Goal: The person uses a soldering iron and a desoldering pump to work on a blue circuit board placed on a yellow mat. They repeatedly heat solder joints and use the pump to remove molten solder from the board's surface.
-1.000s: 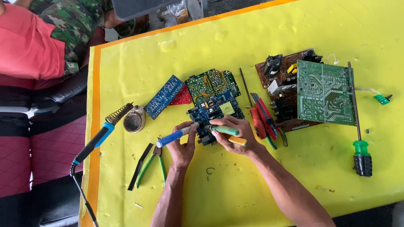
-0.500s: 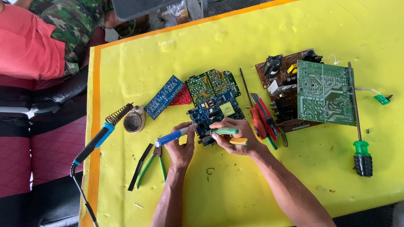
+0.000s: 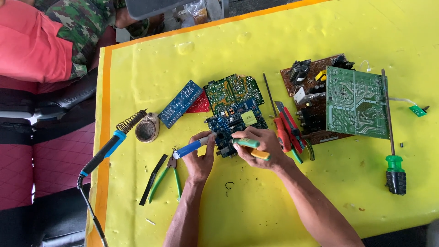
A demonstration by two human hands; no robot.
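Blue circuit board [image 3: 235, 122] with yellow block, left hand [image 3: 200, 158] fingers pinching blue-handled tool [image 3: 190, 147], right hand [image 3: 260, 146] gripping green-handled tool [image 3: 247, 142]

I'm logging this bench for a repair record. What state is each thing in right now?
Left hand: grips the blue-handled tool, tip at the blue circuit board.
Right hand: holds a green-and-yellow-handled tool on that board.
Soldering iron: rests in its coil stand, unheld.
Green-handled pliers: lying unheld, handles apart.
Green-handled screwdriver: lying flat, unheld.
Large green board: stacked on a brown board.

bright, even daylight | soft faint shadows | sharp focus
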